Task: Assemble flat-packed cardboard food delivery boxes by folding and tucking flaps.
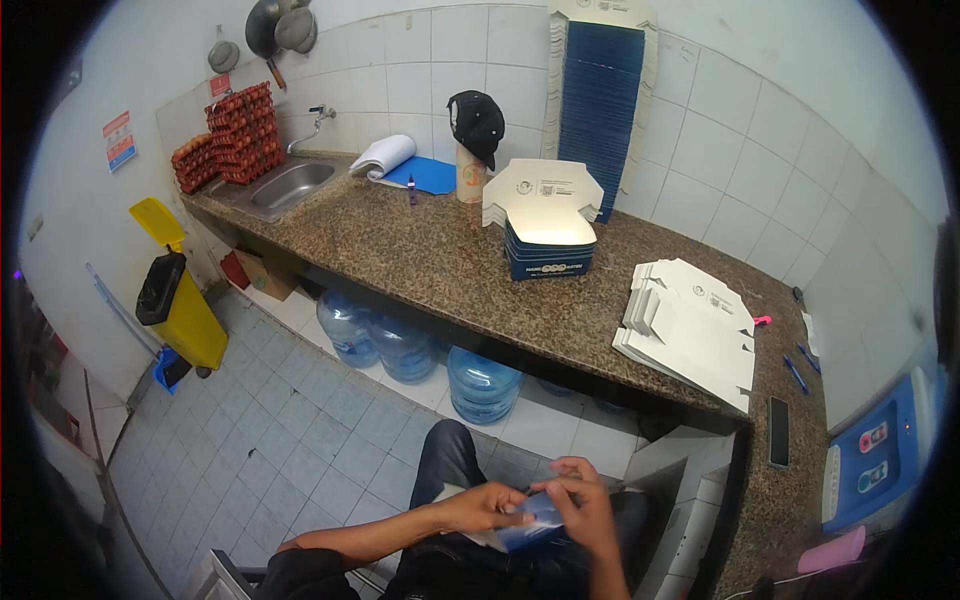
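Above my lap, both hands are on a blue-and-white cardboard box blank, partly folded and slightly blurred. My left hand grips its left side, thumb lying over the blue face. My right hand pinches the upper right edge with bent fingers. Part of the blank is hidden behind my hands and against my dark clothing. On the counter ahead, nested blue-and-white boxes stand with white lids raised. To their right lies a stack of flat white box blanks.
A granite counter curves around me, with a tall stack of blue cartons against the wall. Water jugs stand beneath it. A phone and pens lie at right. Egg trays sit beside the sink.
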### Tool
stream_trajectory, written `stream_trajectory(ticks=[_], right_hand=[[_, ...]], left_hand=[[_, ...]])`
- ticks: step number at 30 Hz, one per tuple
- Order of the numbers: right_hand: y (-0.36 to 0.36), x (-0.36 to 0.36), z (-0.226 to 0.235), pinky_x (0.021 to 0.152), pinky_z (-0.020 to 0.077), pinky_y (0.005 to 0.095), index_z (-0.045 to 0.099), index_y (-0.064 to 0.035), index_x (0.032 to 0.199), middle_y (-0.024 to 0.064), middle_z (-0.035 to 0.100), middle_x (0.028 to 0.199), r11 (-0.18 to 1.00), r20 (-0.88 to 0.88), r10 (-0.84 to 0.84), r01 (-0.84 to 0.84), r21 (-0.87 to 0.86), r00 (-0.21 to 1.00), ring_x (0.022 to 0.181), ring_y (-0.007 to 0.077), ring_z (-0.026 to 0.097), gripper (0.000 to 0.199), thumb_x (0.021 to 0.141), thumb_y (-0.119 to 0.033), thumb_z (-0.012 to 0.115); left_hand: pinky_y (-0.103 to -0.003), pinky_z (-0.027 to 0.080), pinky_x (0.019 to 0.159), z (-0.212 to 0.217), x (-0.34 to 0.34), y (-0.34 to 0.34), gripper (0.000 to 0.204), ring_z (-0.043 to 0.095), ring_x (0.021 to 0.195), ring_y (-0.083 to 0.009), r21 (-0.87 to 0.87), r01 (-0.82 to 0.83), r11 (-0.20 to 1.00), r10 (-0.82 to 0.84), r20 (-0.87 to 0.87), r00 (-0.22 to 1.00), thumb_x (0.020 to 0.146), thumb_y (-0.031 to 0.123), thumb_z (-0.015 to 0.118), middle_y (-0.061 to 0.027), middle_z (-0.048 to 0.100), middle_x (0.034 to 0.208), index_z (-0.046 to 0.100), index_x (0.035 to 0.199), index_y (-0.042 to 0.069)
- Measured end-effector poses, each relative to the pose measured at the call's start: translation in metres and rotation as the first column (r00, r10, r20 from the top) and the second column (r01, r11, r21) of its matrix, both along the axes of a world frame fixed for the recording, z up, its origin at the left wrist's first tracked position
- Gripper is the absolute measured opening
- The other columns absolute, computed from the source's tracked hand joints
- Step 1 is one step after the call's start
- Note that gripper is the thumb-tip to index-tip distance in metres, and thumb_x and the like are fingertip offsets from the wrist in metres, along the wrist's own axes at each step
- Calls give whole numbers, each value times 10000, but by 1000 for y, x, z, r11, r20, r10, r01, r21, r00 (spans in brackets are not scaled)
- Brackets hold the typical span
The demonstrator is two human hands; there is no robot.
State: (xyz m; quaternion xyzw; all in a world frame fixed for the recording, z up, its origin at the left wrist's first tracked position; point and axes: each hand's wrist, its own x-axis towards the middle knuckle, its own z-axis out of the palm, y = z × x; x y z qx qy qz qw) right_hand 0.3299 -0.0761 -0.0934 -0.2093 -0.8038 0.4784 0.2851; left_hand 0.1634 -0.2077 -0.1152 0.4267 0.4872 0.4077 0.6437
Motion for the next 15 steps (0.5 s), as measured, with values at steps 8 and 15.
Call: stream_trajectory(ticks=[8,15], right_hand=[[-44,-2,-69,775,482,395,665,-174,970,64,572,1018,870,-409,-26,223,440,912,949,269,597,285,731,-187,820],[-14,-32,-35,850,549,378,718,-124,1138,71,625,1129,759,-396,-104,330,562,913,1005,276,633,431,727,-151,844]], left_hand=[[-203,428,568,33,23,15,217,584,673,-59,-135,-799,587,751,458,475,956,248,692,-18,667,770,671,932,34],[-247,316,493,-17,34,7,361,440,564,-49,433,-808,400,885,45,463,1006,309,611,26,581,683,599,756,49]])
